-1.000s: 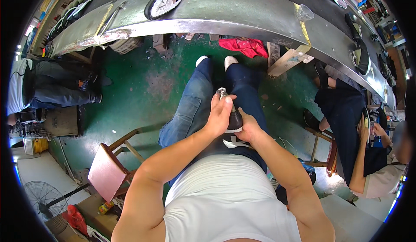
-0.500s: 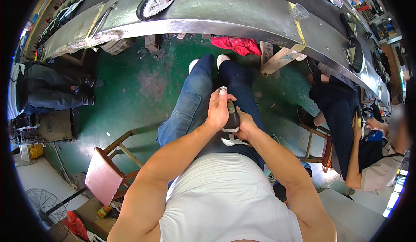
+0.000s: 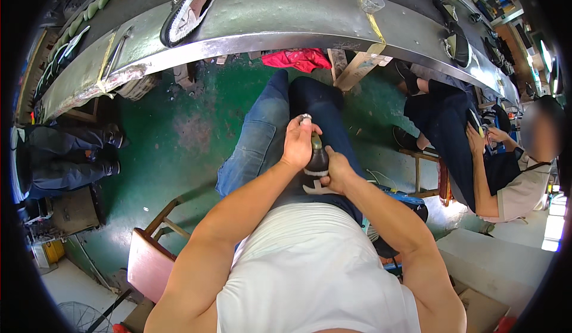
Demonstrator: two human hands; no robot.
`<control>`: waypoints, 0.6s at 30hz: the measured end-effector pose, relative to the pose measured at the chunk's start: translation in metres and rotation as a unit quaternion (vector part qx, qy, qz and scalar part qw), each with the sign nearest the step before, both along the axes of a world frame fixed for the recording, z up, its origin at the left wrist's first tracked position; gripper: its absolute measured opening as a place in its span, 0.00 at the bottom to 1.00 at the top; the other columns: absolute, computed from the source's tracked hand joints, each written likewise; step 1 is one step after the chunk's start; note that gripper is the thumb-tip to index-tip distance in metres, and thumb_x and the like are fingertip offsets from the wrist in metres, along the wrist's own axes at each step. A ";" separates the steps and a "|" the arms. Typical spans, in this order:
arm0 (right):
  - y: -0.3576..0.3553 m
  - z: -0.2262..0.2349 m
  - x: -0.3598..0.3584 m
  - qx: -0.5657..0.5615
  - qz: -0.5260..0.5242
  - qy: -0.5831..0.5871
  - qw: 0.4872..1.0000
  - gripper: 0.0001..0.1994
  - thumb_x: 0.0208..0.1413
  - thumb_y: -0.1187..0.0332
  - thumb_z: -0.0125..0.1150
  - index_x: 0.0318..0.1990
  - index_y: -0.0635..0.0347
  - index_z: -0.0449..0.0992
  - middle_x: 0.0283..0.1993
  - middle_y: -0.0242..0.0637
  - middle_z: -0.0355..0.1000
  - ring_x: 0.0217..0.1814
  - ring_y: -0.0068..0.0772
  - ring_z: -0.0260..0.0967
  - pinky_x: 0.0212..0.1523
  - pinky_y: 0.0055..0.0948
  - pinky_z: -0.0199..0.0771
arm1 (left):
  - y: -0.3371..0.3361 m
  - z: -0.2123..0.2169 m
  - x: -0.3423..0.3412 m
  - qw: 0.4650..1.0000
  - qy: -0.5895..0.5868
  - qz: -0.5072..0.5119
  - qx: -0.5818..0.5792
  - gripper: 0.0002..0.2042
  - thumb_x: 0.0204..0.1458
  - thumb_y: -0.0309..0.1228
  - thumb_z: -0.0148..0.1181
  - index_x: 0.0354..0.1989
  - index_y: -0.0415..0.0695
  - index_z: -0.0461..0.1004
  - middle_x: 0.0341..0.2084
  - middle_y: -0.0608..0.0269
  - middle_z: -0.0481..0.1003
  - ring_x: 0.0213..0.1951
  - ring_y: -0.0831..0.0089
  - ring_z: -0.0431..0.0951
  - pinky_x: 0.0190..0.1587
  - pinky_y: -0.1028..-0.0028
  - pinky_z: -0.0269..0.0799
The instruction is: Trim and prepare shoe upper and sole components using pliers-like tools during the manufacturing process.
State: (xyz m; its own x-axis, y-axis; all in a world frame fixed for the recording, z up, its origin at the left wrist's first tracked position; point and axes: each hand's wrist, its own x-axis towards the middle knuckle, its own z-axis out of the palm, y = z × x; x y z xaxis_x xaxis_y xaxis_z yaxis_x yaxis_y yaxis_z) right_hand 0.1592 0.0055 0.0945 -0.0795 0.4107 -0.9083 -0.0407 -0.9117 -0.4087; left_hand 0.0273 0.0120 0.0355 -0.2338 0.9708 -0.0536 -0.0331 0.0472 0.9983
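Note:
Above my lap, my left hand (image 3: 297,142) is wrapped around a dark shoe (image 3: 317,162) with a pale edge along its near end and an olive-green part on top. A small shiny piece (image 3: 306,118) shows at the fingertips of that hand; its kind is unclear. My right hand (image 3: 339,172) is closed against the shoe's right side, with one digit under the near end. Just below the shoe is a pale, hooked, metal-looking piece (image 3: 319,188), partly covered by my right hand. Whether that hand also grips this piece, I cannot tell.
A metal-edged bench (image 3: 250,23) curves across the front, bearing a black-and-white shoe (image 3: 192,12) and a clear cup (image 3: 373,2). Red cloth (image 3: 298,59) lies beneath it. A stool (image 3: 149,261) stands at left. Another person (image 3: 506,178) sits at right; someone's legs (image 3: 71,154) show at left.
My view has shifted, so the bench and its shoes appear farther left. Both hands keep hold of the dark shoe, and more of the pale hooked piece shows below it.

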 end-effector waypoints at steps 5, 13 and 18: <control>0.024 0.031 0.022 0.064 0.378 -0.123 0.915 0.24 0.69 0.46 0.42 0.45 0.62 0.70 0.36 0.37 0.72 0.34 0.31 0.72 0.26 0.36 0.71 | 0.012 0.028 -0.013 0.999 0.002 0.002 -0.035 0.30 0.68 0.48 0.38 0.24 0.38 0.79 0.47 0.43 0.71 0.46 0.53 0.72 0.55 0.64 0.64; 0.035 0.058 0.018 0.615 0.491 -0.096 0.609 0.37 0.49 0.57 0.72 0.64 0.62 0.63 0.66 0.49 0.64 0.65 0.50 0.66 0.64 0.40 0.68 | 0.022 0.013 -0.025 0.995 -0.044 0.014 -0.088 0.25 0.67 0.47 0.44 0.32 0.37 0.76 0.38 0.59 0.72 0.41 0.70 0.72 0.50 0.71 0.67; 0.044 0.040 0.007 0.672 0.498 -0.122 0.534 0.42 0.44 0.56 0.76 0.64 0.62 0.61 0.70 0.46 0.60 0.68 0.52 0.62 0.65 0.42 0.67 | 0.028 0.027 -0.029 0.988 -0.085 0.008 -0.131 0.23 0.67 0.47 0.45 0.38 0.35 0.74 0.35 0.59 0.75 0.39 0.70 0.74 0.49 0.71 0.69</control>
State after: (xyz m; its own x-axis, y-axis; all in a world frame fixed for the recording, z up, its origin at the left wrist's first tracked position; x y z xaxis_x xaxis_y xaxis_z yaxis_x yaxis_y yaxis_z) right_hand 0.1657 0.0491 0.1342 -0.8131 0.5694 0.1212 0.3945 0.6920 -0.6045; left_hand -0.0020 0.0404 0.0623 -0.2155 0.9146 -0.3422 -0.2017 0.3012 0.9320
